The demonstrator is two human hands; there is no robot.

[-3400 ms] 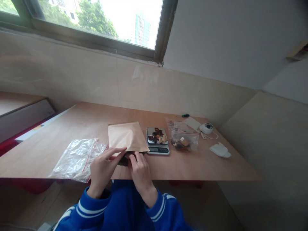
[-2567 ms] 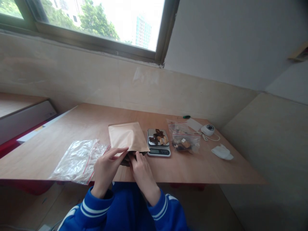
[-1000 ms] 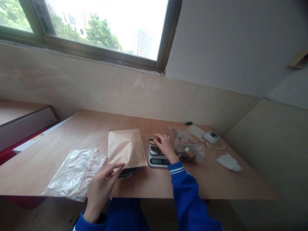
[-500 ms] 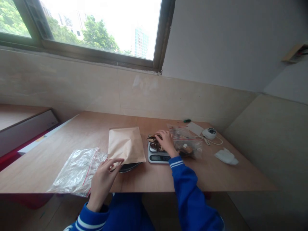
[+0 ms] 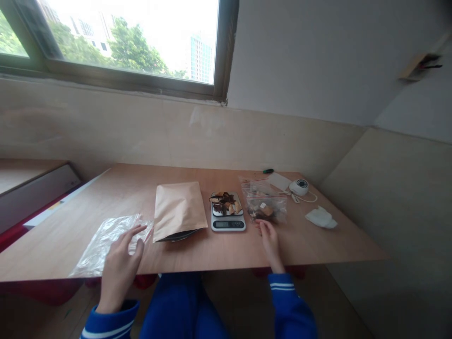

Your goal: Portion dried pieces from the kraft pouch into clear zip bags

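Note:
My left hand (image 5: 122, 259) is open, thumb and fingers apart, over the right edge of a clear zip bag (image 5: 100, 247) and touching nothing I can make out. To its right lies a brown kraft paper pouch (image 5: 180, 207), its dark mouth facing me. A small digital scale (image 5: 229, 225) bears a heap of dried brown pieces (image 5: 225, 203). My right hand (image 5: 270, 240) is open with loosely bent fingers. Its fingertips are at the lower left corner of a clear zip bag of brown contents (image 5: 267, 210); contact is unclear.
Behind that bag lies another clear bag (image 5: 259, 188). A white card (image 5: 280, 181), a green-handled tool (image 5: 268, 171) and a white round device with a cable (image 5: 298, 187) are at the back right. White crumpled material (image 5: 321, 217) lies on the wooden table (image 5: 339, 247).
My right hand has left the dried pieces on the scale and moved right and nearer to me, beside the zip bag. My left hand has moved off the kraft pouch to the left.

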